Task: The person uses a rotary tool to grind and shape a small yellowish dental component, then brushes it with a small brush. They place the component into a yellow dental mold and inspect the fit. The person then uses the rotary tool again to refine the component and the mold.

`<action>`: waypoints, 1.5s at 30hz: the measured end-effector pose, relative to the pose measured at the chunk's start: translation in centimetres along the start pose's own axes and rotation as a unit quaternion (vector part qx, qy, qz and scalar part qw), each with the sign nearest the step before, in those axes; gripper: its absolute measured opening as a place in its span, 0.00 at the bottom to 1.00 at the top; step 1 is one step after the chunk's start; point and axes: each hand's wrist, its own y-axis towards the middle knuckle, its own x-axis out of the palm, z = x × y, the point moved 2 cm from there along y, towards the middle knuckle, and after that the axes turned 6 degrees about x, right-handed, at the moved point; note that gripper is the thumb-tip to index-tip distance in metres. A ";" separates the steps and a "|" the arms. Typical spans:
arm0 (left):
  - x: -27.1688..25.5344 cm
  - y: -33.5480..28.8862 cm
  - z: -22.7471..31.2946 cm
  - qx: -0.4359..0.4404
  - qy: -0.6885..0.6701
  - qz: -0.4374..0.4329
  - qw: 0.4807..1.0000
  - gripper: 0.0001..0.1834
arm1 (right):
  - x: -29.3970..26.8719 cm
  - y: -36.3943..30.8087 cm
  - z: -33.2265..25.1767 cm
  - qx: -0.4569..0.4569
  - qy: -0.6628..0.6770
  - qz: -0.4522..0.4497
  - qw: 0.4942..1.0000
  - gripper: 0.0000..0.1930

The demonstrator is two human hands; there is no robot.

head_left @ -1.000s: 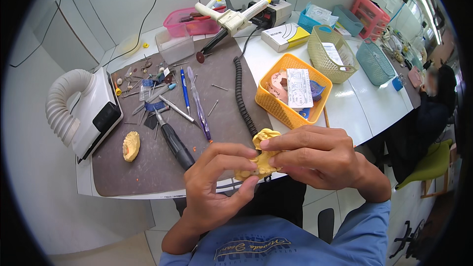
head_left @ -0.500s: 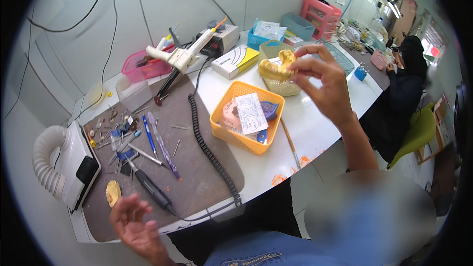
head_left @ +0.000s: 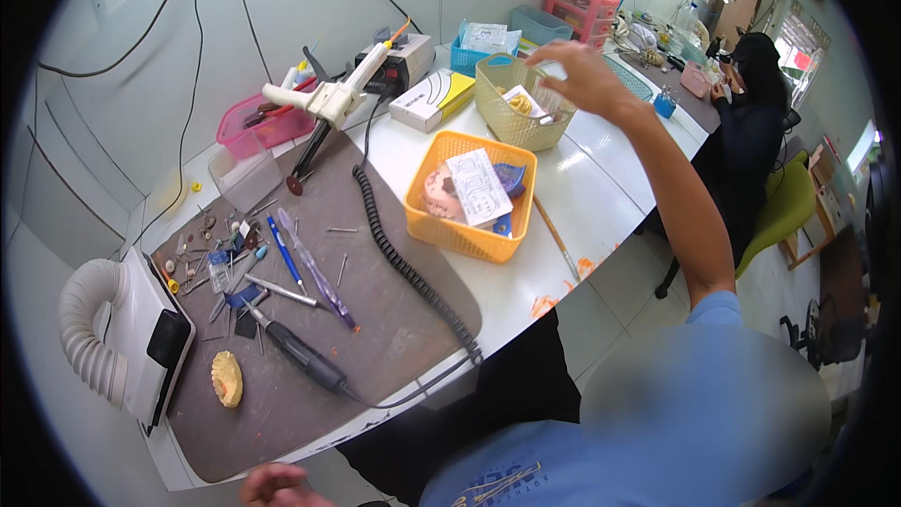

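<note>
At upper centre, the right hand (head_left: 589, 81), open and empty, hovers by a pale-green basket (head_left: 511, 128) containing the yellow dental cast (head_left: 521, 105); the left hand (head_left: 277, 486), cropped at lower left, cannot be judged. Print marks the central card (head_left: 480, 188) and yellow-white box (head_left: 432, 103).

Smooth plastic olive basket (head_left: 507, 122), matt rough yellow cast (head_left: 226, 379), glossy white tabletop (head_left: 601, 148), dull brown mat (head_left: 413, 329)
</note>
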 end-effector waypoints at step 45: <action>-10.1 8.2 2.1 -0.048 0.002 -0.338 0.940 0.10 | -5.0 -18.9 -40.7 0.037 0.320 0.022 0.946 0.17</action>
